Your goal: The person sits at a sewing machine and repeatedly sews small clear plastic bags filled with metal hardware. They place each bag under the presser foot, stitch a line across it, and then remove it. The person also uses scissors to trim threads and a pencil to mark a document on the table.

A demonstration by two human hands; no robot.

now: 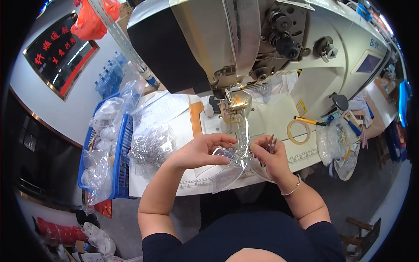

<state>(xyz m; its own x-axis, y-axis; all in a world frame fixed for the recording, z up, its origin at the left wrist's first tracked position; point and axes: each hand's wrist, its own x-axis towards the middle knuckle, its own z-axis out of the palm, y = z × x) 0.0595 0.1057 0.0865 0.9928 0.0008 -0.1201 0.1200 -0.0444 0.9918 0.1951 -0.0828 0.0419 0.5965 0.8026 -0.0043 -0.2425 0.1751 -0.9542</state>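
Note:
A white sewing machine (349,39) stands before me, its needle area (238,101) lit. Clear plastic strips (242,126) run from under the needle toward me and end in a shiny transparent bundle (241,160) at the table's front edge. My left hand (203,150) lies at the bundle's left side, thumb and fingers apart with clear plastic between them. At the bundle's right side, my right hand (273,159) is closed around thread snips (271,143), whose pointed blades stick up past the fingers. Its thumb and forefinger also meet near the strips; what they pinch is unclear.
A pile of clear and silvery pieces (152,146) lies left of my hands, beside a blue basket (120,161) of plastic bags. Papers (161,109) lie behind it. Right of the machine are a tape roll (298,132), an orange cutter (307,121) and a plastic bag (335,139).

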